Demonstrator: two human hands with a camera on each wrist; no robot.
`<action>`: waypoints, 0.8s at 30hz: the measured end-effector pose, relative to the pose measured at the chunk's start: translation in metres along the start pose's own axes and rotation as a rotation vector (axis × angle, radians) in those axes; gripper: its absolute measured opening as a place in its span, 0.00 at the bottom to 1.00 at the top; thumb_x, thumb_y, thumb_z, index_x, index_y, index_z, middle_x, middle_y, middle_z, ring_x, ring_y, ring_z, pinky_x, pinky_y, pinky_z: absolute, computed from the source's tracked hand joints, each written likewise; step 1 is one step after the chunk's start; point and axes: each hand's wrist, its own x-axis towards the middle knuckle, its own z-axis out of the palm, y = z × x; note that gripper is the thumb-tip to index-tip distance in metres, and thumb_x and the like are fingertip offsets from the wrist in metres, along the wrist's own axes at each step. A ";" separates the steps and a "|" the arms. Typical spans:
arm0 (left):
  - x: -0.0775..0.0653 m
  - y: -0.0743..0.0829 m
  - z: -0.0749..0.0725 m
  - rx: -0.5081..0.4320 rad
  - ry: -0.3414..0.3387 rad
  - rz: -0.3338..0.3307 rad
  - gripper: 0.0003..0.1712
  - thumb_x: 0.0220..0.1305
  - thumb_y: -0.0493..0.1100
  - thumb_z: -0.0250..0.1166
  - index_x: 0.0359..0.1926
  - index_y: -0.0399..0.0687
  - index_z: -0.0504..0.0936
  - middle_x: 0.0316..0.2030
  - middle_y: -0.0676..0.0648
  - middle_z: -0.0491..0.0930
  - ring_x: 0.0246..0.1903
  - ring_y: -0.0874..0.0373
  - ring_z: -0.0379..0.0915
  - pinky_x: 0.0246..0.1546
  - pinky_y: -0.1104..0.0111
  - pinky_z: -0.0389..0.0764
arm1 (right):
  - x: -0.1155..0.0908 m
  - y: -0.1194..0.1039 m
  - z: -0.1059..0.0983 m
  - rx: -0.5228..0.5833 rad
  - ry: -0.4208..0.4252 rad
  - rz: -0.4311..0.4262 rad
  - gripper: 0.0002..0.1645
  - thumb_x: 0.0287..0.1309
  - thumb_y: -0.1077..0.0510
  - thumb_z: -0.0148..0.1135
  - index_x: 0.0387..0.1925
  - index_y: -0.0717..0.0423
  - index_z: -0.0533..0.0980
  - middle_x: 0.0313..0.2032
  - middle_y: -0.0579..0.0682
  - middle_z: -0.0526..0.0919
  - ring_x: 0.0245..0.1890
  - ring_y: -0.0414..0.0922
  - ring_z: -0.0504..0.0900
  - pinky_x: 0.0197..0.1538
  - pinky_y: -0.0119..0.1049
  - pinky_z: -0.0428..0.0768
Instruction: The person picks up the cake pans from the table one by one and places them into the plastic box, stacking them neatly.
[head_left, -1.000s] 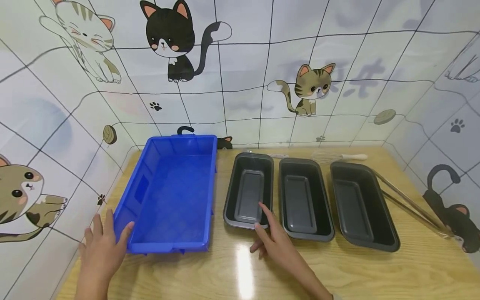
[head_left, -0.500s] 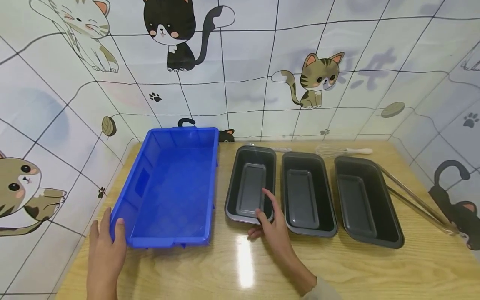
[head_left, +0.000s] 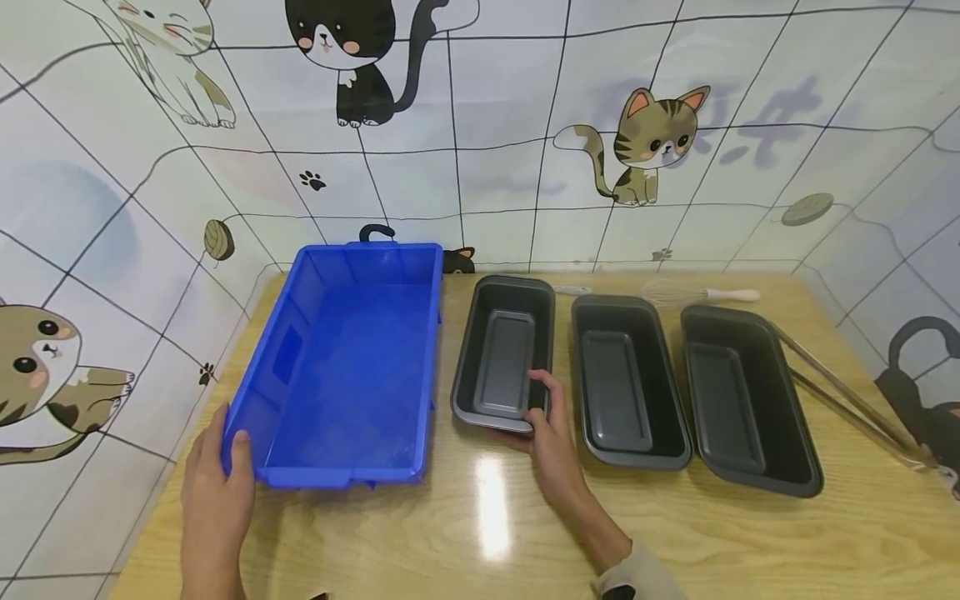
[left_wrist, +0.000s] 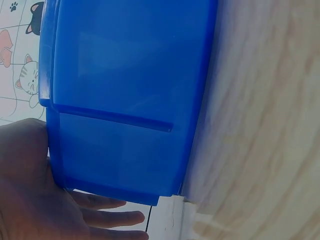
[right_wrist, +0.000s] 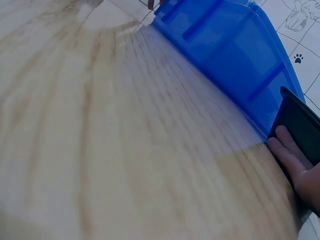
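Note:
In the head view, my right hand (head_left: 555, 454) grips the near right corner of the leftmost dark grey loaf pan (head_left: 506, 362). The thumb is over the rim and other fingers are below it. In the right wrist view, fingers (right_wrist: 287, 150) lie against the outside of this pan (right_wrist: 300, 120). My left hand (head_left: 217, 500) rests at the near left corner of an empty blue plastic bin (head_left: 341, 477). In the left wrist view its fingers (left_wrist: 112, 218) reach straight past the bin's outer wall (left_wrist: 120, 150).
Two more loaf pans, a middle one (head_left: 630, 383) and a right one (head_left: 750, 400), stand on the wooden table (head_left: 420, 550). Behind them lie a whisk (head_left: 731, 295) and a partly hidden white-handled tool (head_left: 572, 290). Metal tongs (head_left: 855, 400) lie at the right. Cat-patterned sheeting (head_left: 495, 192) surrounds the table.
My right hand has closed on the leftmost pan, whose near end seems slightly raised. My left thumb has come in against the bin's corner. The head view has tilted down a little.

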 end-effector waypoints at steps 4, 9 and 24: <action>0.001 0.001 -0.001 -0.023 0.019 0.017 0.36 0.90 0.51 0.42 0.90 0.49 0.50 0.83 0.24 0.52 0.80 0.18 0.51 0.75 0.22 0.55 | 0.002 0.002 -0.002 -0.029 -0.032 -0.047 0.38 0.71 0.72 0.33 0.79 0.52 0.56 0.74 0.65 0.53 0.58 0.55 0.77 0.55 0.45 0.90; 0.001 -0.001 -0.001 -0.029 0.020 0.027 0.36 0.90 0.50 0.42 0.90 0.49 0.50 0.83 0.24 0.53 0.80 0.19 0.51 0.76 0.23 0.54 | 0.002 0.006 -0.006 -0.223 0.054 -0.115 0.37 0.70 0.69 0.43 0.77 0.44 0.67 0.81 0.53 0.55 0.58 0.49 0.74 0.51 0.34 0.85; 0.000 -0.002 0.001 -0.033 0.045 0.047 0.35 0.89 0.49 0.44 0.89 0.48 0.52 0.83 0.25 0.55 0.81 0.21 0.51 0.78 0.25 0.54 | -0.003 -0.010 -0.001 -0.315 0.079 -0.155 0.35 0.74 0.67 0.45 0.78 0.43 0.68 0.81 0.49 0.58 0.38 0.43 0.69 0.34 0.32 0.72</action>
